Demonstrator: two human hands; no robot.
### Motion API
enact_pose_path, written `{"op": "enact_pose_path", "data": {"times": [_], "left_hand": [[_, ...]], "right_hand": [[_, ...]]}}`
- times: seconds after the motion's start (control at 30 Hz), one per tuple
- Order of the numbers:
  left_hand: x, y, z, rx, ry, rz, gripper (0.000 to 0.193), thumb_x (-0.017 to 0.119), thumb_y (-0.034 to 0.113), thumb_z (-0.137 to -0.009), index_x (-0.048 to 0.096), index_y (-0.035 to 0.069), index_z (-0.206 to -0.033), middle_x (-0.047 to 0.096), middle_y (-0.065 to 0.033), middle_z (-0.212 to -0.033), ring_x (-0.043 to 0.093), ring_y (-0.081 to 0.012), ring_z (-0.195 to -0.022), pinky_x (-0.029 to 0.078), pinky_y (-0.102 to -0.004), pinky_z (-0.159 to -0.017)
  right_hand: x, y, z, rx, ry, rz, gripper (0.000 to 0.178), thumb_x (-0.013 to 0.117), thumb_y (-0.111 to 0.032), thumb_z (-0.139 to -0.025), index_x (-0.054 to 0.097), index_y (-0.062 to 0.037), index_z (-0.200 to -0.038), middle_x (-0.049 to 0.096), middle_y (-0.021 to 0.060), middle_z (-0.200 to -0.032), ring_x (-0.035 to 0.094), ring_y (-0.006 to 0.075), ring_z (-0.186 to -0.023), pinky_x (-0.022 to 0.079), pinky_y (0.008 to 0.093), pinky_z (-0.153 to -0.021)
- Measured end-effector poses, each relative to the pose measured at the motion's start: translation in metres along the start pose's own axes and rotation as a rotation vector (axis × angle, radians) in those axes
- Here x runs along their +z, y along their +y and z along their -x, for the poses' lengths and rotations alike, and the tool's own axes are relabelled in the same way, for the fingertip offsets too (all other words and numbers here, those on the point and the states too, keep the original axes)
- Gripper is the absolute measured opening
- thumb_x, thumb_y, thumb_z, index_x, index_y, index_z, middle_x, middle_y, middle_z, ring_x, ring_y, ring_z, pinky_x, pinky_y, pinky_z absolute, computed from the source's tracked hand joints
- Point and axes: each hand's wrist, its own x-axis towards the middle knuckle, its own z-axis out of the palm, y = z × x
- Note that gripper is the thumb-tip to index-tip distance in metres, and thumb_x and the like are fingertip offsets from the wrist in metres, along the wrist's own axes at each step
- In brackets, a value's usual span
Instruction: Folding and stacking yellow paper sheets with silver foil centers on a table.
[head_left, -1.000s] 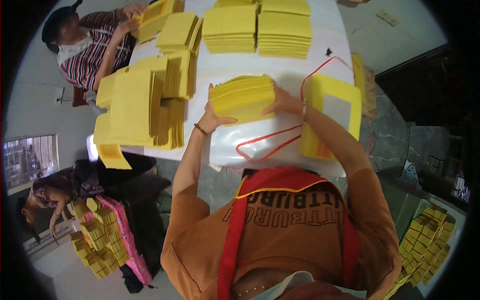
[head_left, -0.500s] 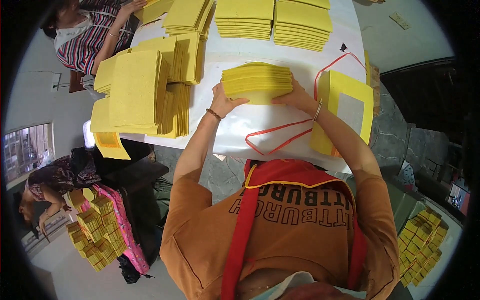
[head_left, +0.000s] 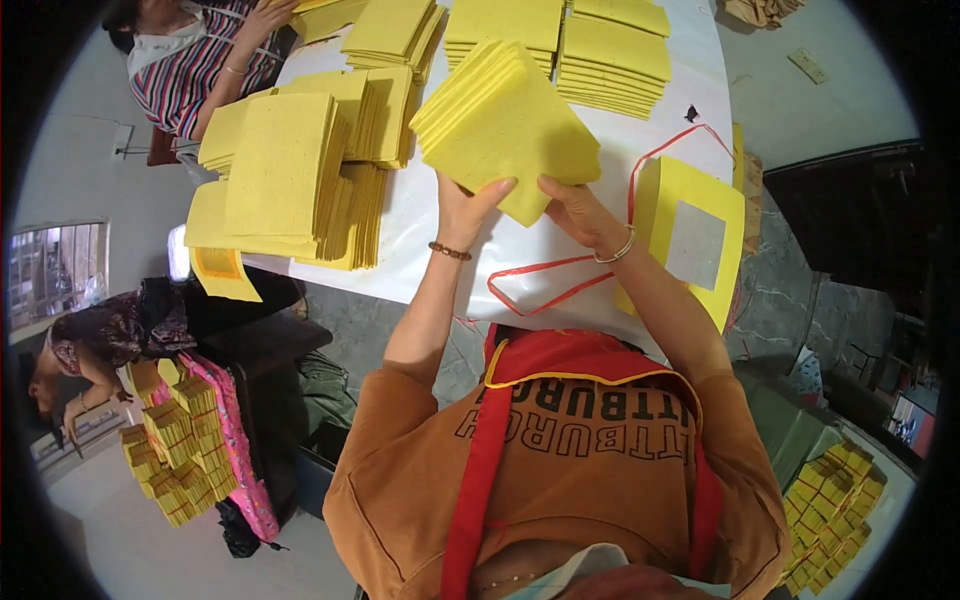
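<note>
Above the white table [head_left: 440,283] I hold a thick stack of yellow paper sheets [head_left: 515,135], turned at a slant with one corner toward me. My left hand [head_left: 470,208] grips its lower left side, thumb on the front face. On the lower right, my right hand [head_left: 580,212] clasps it the same way; the other fingers of both hands are mostly hidden behind the paper. Below the stack, a loop of red string [head_left: 530,290] lies on the table. Beside my right forearm is a yellow sheet [head_left: 725,215] with a grey rectangle.
Piled yellow paper stacks [head_left: 285,165] cover the table's left side, and more stacks [head_left: 612,65] stand at the back. A co-worker in a striped top [head_left: 205,65] sits at the far left. Another person bends over bundled yellow paper [head_left: 185,440] at lower left. More bundles [head_left: 830,515] lie at lower right.
The stack has gone from level, edges facing me, to slanted with its broad face showing. Both hands have shifted slightly down with it and still grip it.
</note>
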Motion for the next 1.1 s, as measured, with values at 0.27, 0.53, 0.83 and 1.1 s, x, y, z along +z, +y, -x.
{"op": "enact_pose_path", "data": {"times": [0.27,0.53,0.83,1.1], "left_hand": [[-0.027,-0.011,-0.004,-0.113,-0.191,-0.135,0.083,0.08,0.018,-0.065,0.033,0.003,-0.131,0.042,-0.0149,-0.128,0.047,-0.0239,-0.115,0.04,-0.0398,-0.097],[-0.025,-0.076,-0.006,0.159,-0.521,-0.698,0.074,0.081,0.03,-0.063,0.048,0.005,-0.124,0.052,-0.0092,-0.121,0.04,-0.0286,-0.118,0.024,-0.0387,-0.103],[-0.008,-0.055,-0.011,-0.032,-0.069,-0.03,0.08,0.079,0.019,-0.065,0.031,-0.001,-0.127,0.052,-0.0156,-0.115,0.055,-0.0231,-0.105,0.046,-0.033,-0.088],[0.022,0.025,-0.002,-0.034,-0.218,-0.097,0.076,0.068,0.026,-0.075,0.029,-0.002,-0.133,0.048,-0.0157,-0.122,0.053,-0.023,-0.106,0.044,-0.032,-0.09]], "right_hand": [[-0.042,-0.047,-0.026,-0.359,0.193,0.609,0.071,0.024,-0.06,-0.093,0.02,-0.0104,-0.144,0.029,0.0059,-0.144,0.026,0.0169,-0.132,0.02,0.034,-0.109],[0.005,-0.037,-0.017,0.044,0.178,0.254,0.072,0.023,-0.061,-0.092,0.028,-0.0085,-0.141,0.039,0.0049,-0.137,0.038,0.0163,-0.122,0.03,0.031,-0.104],[-0.02,-0.03,-0.022,-0.086,0.088,0.352,0.068,0.035,-0.056,-0.093,0.026,-0.0088,-0.14,0.038,0.0085,-0.136,0.036,0.0205,-0.126,0.032,0.0341,-0.104],[0.013,-0.048,0.016,-0.171,0.133,0.63,0.062,0.052,-0.033,-0.089,0.027,-0.0037,-0.138,0.04,0.0104,-0.135,0.04,0.0232,-0.125,0.036,0.0336,-0.101]]}}
